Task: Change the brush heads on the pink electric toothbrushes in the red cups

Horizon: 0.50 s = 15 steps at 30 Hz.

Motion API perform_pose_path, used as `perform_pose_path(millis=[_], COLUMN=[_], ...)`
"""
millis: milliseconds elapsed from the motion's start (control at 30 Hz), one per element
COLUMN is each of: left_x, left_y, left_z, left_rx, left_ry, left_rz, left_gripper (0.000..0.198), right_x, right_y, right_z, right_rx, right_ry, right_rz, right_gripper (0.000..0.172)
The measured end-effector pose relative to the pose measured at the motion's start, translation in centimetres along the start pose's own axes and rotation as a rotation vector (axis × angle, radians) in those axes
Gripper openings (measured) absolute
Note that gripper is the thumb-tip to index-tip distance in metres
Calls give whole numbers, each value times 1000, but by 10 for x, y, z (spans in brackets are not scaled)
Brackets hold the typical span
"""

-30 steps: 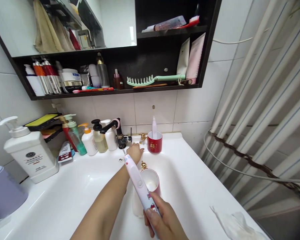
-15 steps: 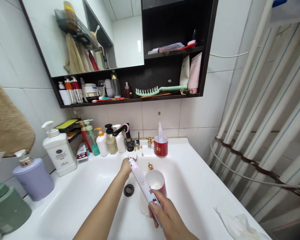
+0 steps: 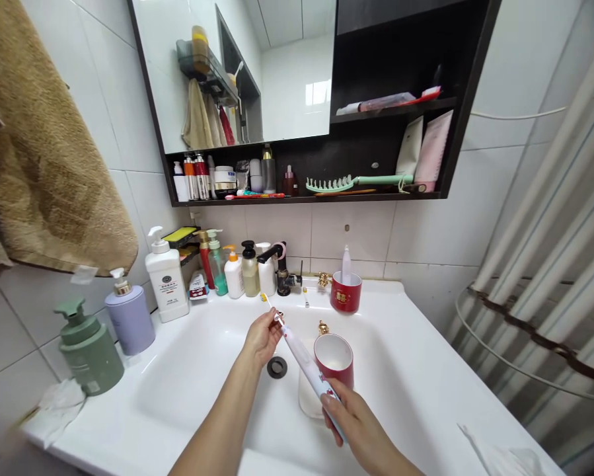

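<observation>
My right hand (image 3: 351, 420) is wrapped round the lower part of a white electric toothbrush handle (image 3: 304, 360) with small coloured prints, tilted up to the left over the sink. My left hand (image 3: 263, 338) is closed in a pinch on a small toothbrush head (image 3: 267, 301) with yellow bristles, at the metal tip of the handle. Fingers hide where head and tip meet, so I cannot tell whether they are joined. Close behind the handle, a red cup (image 3: 337, 360) with a white inside stands in the white sink (image 3: 217, 383).
Another red cup (image 3: 346, 301) holds a light toothbrush handle on the back ledge. A second brush head (image 3: 306, 299) lies near the black faucet (image 3: 283, 271). Pump bottles (image 3: 168, 284) line the left side. Above hangs a dark cabinet (image 3: 366, 149). White tissue (image 3: 505, 459) lies at right.
My left hand has come back from the rear ledge to the tip of the toothbrush handle, with a brush head in its fingers. The view has swung left.
</observation>
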<state>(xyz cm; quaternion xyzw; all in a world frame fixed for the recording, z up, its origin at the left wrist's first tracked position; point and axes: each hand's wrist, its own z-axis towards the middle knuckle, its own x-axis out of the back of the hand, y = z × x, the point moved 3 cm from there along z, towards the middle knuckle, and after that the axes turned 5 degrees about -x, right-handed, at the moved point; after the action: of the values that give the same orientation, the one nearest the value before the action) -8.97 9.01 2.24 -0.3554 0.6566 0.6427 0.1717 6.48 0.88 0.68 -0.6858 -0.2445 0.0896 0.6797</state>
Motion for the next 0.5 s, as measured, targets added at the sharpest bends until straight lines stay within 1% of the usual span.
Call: perform_pose_path(millis=[167,500], left_x=[-1,1], left_y=[0,-5], left_z=[0,2], left_rx=[-19,-51], left_ry=[-40,-10], left_rz=[63,129], left_gripper=[13,26], right_x=[0,-3], right_y=[5,8], right_z=[1,2], right_rx=[-5,-10], right_ry=[-3,18], right_rz=[-5,-28], right_gripper=[26,26])
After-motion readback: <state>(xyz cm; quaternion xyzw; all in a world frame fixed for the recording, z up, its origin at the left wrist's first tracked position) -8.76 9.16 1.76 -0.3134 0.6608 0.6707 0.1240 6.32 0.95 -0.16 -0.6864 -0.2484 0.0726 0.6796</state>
